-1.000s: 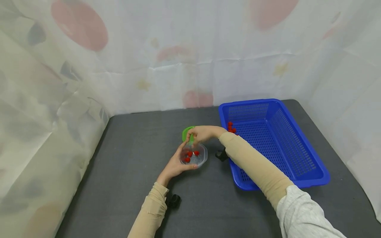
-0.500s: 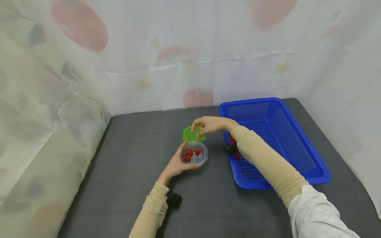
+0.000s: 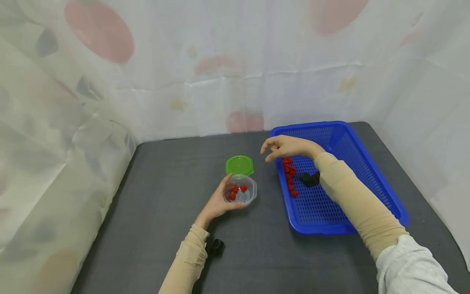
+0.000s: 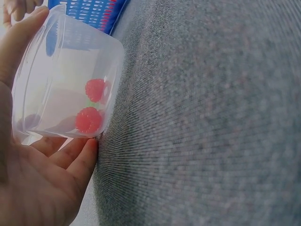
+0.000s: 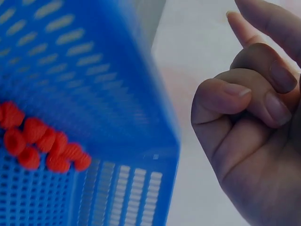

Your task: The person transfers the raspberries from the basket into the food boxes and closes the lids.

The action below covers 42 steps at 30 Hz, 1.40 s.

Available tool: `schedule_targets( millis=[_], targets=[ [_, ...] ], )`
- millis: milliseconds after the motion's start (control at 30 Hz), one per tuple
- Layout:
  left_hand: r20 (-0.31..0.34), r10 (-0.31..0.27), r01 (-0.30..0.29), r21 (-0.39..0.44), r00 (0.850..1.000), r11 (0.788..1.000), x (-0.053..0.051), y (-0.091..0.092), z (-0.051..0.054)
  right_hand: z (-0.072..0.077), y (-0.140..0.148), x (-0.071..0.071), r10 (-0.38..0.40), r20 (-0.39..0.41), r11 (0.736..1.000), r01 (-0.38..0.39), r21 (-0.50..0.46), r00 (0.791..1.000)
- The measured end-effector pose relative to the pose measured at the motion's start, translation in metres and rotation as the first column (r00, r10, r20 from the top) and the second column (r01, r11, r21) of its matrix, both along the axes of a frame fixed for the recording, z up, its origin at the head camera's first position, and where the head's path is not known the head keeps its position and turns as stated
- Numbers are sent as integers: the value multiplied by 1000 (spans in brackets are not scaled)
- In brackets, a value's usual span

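Note:
My left hand [image 3: 214, 207] grips a small clear plastic container [image 3: 251, 195] around its side, thumb and fingers on opposite walls. Inside lie red raspberries [image 4: 88, 120], three of them visible from the head view. Just behind the container is a green lid [image 3: 239, 165], flat on the table. My right hand [image 3: 290, 147] hangs in the air over the left rim of a blue basket [image 3: 304, 228]. Its thumb and index finger stand apart with nothing between them, while the other fingers bend inward in the right wrist view. Several raspberries [image 5: 59, 161] line the basket's left side.
A dark grey cloth-covered table [image 3: 161, 188] lies under everything. Patterned white curtains [image 3: 205, 98] close in its back and sides. A black wrist camera [image 3: 216, 247] sits at the left wrist, and another [image 3: 309, 179] at the right wrist, above the basket.
My right hand has moved right, from beside the container to above the basket edge, uncovering the green lid and the basket's raspberries. The left hand and container have barely moved.

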<state>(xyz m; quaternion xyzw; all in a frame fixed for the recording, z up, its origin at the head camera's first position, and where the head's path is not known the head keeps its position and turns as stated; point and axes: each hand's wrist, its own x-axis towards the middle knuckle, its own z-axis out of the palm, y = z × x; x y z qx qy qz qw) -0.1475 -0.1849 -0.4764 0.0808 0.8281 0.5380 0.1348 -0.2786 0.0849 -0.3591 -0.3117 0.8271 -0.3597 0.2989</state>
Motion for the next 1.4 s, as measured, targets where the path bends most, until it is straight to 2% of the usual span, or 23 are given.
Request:
schedule_targets(
  millis=[67,167,367,633,1067,1267,1400],
  targets=[
    [3,-5,5,0,1000,1000,3,1,6,-3,8,-2,-16,16,1000,16,-7,1000],
    [8,-7,7,2,1000,1000,5,1,7,-11,21,-5,-43,68,998,46,-42,997],
    [15,-6,6,7,1000,1000,4,1,4,-25,45,-11,-100,189,985,124,-120,977],
    [19,-5,4,11,1000,1000,3,1,5,-40,66,-12,-140,248,975,178,-137,959],
    [22,3,-3,13,1000,1000,4,2,8,-71,82,-15,-187,297,973,219,-79,936],
    [16,1,-1,8,1000,1000,4,2,9,-80,82,-15,-196,238,980,197,20,951],
    [17,0,0,10,1000,1000,3,1,9,-83,81,-12,-204,201,979,198,50,958]
  ],
)
